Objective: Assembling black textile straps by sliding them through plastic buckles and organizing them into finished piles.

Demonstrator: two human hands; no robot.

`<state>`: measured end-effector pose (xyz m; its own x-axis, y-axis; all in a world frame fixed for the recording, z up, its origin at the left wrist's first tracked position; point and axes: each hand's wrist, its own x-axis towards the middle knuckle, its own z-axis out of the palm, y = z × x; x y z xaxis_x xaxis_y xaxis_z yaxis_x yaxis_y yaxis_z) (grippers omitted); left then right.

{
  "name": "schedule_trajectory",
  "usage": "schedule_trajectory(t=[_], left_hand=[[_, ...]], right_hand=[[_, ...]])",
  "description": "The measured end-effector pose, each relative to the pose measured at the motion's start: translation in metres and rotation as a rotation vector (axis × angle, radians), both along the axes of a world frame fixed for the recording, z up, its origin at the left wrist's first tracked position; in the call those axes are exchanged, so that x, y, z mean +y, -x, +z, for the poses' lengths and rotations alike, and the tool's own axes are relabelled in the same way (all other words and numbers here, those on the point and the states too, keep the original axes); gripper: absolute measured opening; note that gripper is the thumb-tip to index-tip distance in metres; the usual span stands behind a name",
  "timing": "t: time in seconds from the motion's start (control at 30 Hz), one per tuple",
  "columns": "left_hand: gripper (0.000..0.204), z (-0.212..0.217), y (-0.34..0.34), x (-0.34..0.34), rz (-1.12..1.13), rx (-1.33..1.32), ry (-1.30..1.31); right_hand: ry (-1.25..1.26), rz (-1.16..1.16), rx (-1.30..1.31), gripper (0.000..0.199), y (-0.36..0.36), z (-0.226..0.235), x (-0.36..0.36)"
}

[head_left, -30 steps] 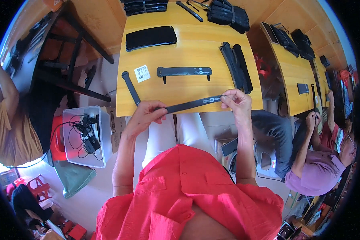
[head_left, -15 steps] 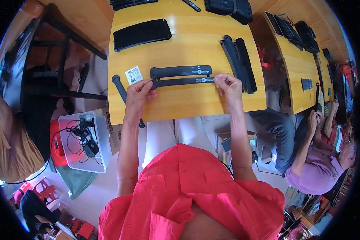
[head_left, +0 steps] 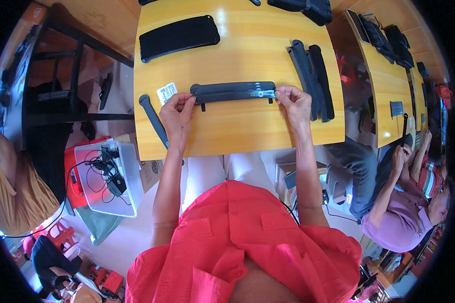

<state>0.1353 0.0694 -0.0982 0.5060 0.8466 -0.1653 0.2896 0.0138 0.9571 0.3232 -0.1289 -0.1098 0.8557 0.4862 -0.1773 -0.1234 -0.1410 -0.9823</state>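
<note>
I am pinching the thin black strap (head_left: 235, 94) at both ends, left hand (head_left: 177, 108) and right hand (head_left: 294, 101), its length running left-right across the tabletop (head_left: 237, 136), over a black handle (head_left: 232, 88).

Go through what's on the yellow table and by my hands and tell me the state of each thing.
Left hand: pinching the strip's left end.
Right hand: pinching its right end.
Thin black strip: laid flat along the black handle piece.
Black pad: flat, untouched.
Clear bin: open, cables inside.

Bare table (head_left: 237, 129) lies open below my strap (head_left: 232, 92); a label (head_left: 167, 93) and bar (head_left: 154, 121) crowd left, stacked strips (head_left: 313, 76) right.
</note>
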Motion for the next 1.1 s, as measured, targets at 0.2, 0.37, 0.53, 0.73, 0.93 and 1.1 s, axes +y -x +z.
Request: schedule_trajectory(t=[0.2, 0.37, 0.53, 0.73, 0.93, 1.1], left_hand=[[0.008, 0.001, -0.004, -0.002, 0.042, -0.010, 0.020], [0.007, -0.003, -0.004, -0.003, 0.057, -0.023, 0.021], [0.008, -0.002, -0.005, -0.006, 0.072, -0.065, 0.045], [0.008, -0.008, -0.004, -0.005, 0.095, -0.109, 0.049], [0.007, -0.009, -0.004, -0.004, 0.083, -0.097, 0.048], [0.007, -0.008, -0.005, -0.004, 0.092, -0.084, 0.031]], right_hand=[[-0.007, -0.027, -0.013, 0.006, 0.000, -0.004, 0.001], [-0.006, -0.052, 0.011, 0.006, 0.004, 0.001, 0.002], [0.058, -0.091, -0.131, 0.007, 0.006, -0.001, 0.003], [0.015, -0.113, -0.150, 0.005, 0.007, -0.010, 0.004], [0.032, -0.125, -0.163, 0.004, 0.007, -0.011, 0.006], [0.082, -0.129, -0.171, 0.004, 0.007, -0.009, 0.008]])
